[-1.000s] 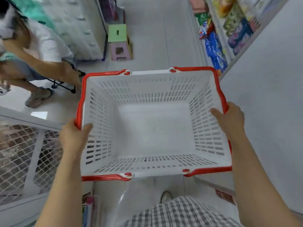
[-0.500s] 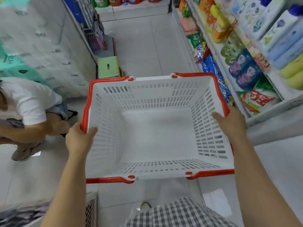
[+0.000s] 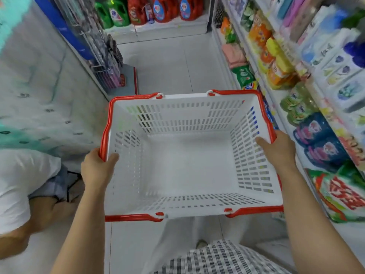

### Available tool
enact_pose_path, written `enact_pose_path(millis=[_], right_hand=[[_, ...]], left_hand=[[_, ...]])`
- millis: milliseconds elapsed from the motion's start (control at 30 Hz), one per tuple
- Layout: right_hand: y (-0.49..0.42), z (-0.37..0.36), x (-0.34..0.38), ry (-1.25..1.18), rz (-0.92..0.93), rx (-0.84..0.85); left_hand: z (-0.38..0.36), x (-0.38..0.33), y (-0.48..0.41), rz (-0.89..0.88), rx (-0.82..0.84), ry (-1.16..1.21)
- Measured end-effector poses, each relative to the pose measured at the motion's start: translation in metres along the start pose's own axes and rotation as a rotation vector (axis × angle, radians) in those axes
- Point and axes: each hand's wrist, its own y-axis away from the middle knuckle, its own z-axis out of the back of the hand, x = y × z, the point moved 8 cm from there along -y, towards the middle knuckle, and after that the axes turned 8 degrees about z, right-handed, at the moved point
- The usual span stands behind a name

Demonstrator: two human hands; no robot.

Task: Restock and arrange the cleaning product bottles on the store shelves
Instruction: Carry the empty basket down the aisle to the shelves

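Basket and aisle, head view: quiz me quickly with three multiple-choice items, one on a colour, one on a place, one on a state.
1. What colour is the rim of the basket? A) blue B) red C) green
2. Where do the red bottles stand? A) on the shelf at the aisle's far end B) in the basket C) by the person's feet
3. What is in the basket? A) bottles B) bags C) nothing

Answers: 1 B, red edging runs round the white walls. 2 A, they line that end shelf. 3 C, its bare bottom shows while the left hand and right hand grip its sides.
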Motion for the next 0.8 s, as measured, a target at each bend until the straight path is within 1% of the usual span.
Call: enact_pose_path(millis=[200, 367, 433, 633, 800], right_hand=[[-0.121, -0.016, 0.034, -0.006, -0.063, -0.048], [-0.225, -0.021, 0.061, 0.011, -0.102, -0.074], [-0.269, -0.025, 0.070, 0.003, -0.134, -0.071], [-0.404, -0.037, 0.105, -0.012, -0.137, -0.065], [-0.492, -0.043, 0.123, -0.006, -0.160, -0.130]], left_hand=[[-0.046, -0.100, -0.122, -0.010, 0.062, -0.022], [-0.087, -0.196, -0.212, -0.065, 0.096, -0.039], [-0.103, -0.232, -0.246, -0.078, 0.087, -0.047], [-0.147, -0.332, -0.344, -0.083, 0.062, -0.051], [-0.187, -0.415, -0.425, -0.160, 0.092, -0.094]])
